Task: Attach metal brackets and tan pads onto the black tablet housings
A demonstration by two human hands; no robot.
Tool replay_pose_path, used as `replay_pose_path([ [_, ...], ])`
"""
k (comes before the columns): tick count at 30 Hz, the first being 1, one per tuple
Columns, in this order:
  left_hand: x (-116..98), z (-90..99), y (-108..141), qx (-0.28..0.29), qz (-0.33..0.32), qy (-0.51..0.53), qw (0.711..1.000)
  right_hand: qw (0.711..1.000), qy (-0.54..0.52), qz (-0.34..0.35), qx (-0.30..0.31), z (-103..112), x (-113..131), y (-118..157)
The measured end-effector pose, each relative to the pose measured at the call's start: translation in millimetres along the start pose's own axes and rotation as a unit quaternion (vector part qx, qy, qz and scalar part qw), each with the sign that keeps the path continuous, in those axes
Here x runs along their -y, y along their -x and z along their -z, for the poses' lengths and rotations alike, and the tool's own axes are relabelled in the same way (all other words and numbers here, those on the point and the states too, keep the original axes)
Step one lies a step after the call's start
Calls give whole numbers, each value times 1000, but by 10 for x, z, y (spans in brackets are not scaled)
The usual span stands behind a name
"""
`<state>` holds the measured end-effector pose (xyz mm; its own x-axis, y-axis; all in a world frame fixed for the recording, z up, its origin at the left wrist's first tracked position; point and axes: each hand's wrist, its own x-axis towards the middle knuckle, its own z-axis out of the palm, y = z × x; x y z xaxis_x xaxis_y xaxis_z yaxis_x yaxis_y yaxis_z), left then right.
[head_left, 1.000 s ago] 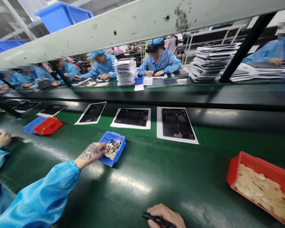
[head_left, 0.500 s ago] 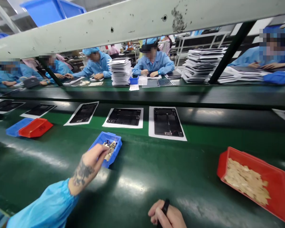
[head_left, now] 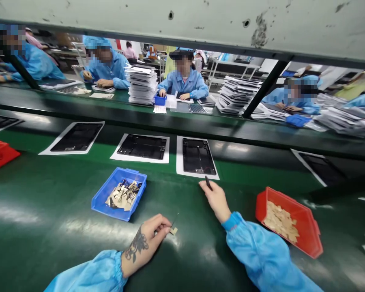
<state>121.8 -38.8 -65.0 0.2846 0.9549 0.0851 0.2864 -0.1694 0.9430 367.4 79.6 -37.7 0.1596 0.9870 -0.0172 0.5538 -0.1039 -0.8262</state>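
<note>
My left hand (head_left: pixel 152 235) is just above the green work surface, pinching a small beige-gold part (head_left: pixel 173 231) from which a thin dark wire sticks out. My right hand (head_left: pixel 215 198), farther forward, is closed around a short black pen-like tool (head_left: pixel 208 183); its exact kind I cannot make out. That hand is nearest the lower edge of a tablet shell (head_left: pixel 198 157), black and open, lying on a white sheet. Behind my left hand stands a blue bin (head_left: pixel 101 198) with a heap of similar small parts, black wires and beige pieces.
More open tablet shells (head_left: pixel 142 147) lie on sheets along the green belt (head_left: pixel 231 170). At the right is a red bin (head_left: pixel 313 239) of beige pieces, and another red bin (head_left: pixel 0 156) stands far left. Across the line, co-workers sit by paper stacks (head_left: pixel 142 86) under a grey beam (head_left: pixel 200 28).
My left hand has left the blue bin with the small part and come right and nearer. My right hand has reached forward towards the tablet shell with the black tool. The view has swung right.
</note>
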Motion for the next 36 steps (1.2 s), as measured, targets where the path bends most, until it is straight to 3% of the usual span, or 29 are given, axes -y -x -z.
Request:
replay_pose_path([
  [5,-16,4,-13,7,-8,8,1000,973,212,-60,-65,171,7,-879],
  [11,-107,15,-62,18,-12,13,1000,922,351,-162,5,250,-24,-1328],
  [19,-120,-2,-71,-3,-28,22,999,899,385,-189,92,177,-9,-1490],
  [26,-117,1,-81,-5,-31,32,999,915,361,-161,81,134,108,-1484],
  [31,-139,19,-72,-8,-24,37,999,945,257,-195,50,210,183,-1404],
  [36,-130,10,-77,-15,-30,41,999,962,55,-251,95,231,263,-1197],
])
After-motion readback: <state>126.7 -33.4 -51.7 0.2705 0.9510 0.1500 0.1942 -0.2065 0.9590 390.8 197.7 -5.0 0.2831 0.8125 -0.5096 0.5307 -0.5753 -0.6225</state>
